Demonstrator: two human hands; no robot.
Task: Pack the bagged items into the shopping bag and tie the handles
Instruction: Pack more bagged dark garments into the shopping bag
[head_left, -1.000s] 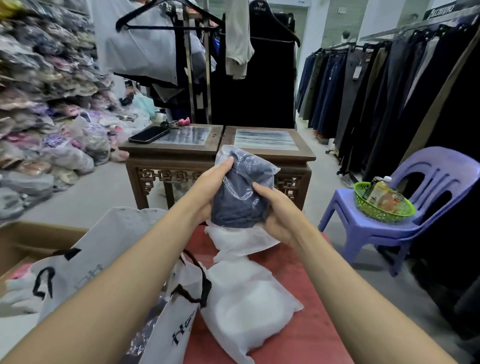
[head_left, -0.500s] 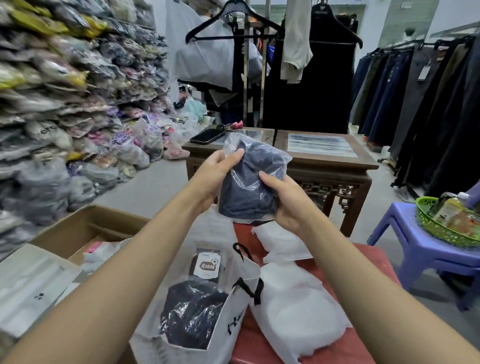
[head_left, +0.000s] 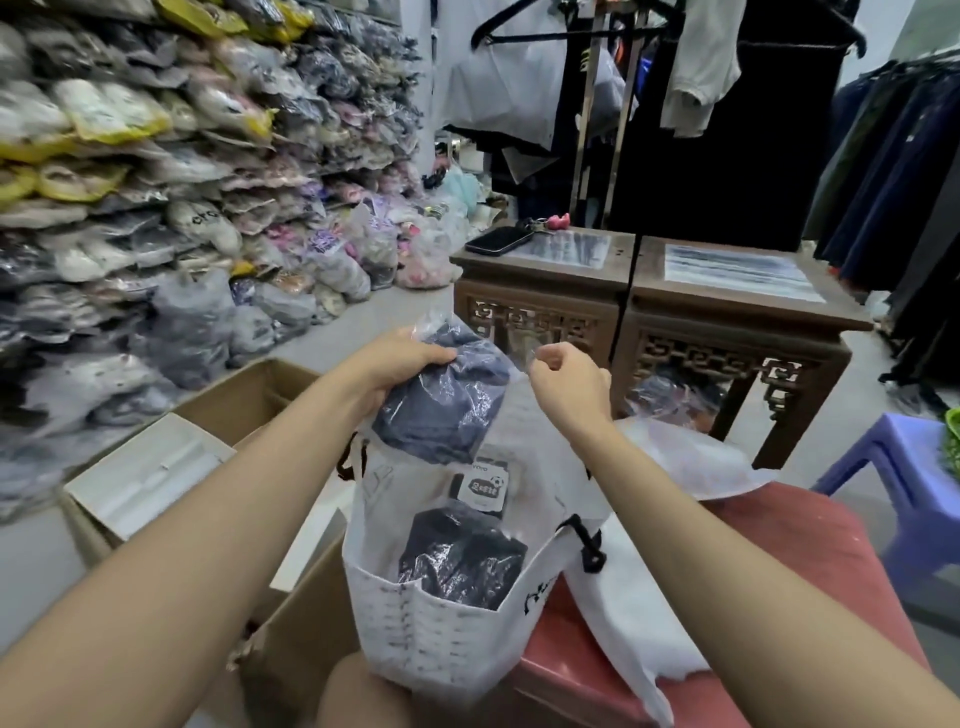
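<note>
A white shopping bag (head_left: 441, 639) with black cord handles stands open on the corner of a red stool (head_left: 779, 561). Inside it lie a dark bagged garment (head_left: 462, 561) and a small bagged item with a football label (head_left: 480, 488). My left hand (head_left: 395, 364) grips another dark garment in a clear plastic bag (head_left: 441, 410), holding it at the far side of the shopping bag's mouth. My right hand (head_left: 569, 384) is closed and pinches the far rim of the shopping bag, holding it up.
More white bags (head_left: 639, 623) lie on the stool to the right. An open cardboard box (head_left: 244, 405) sits on the floor at left, below stacked bagged clothes. Two carved wooden tables (head_left: 727, 322) stand ahead, one with a phone (head_left: 498, 240). A purple chair (head_left: 914, 467) is at right.
The view turned left and down. My left hand lowered the bagged garment to the shopping bag's mouth. My right hand let go of the garment and took the bag's far rim.
</note>
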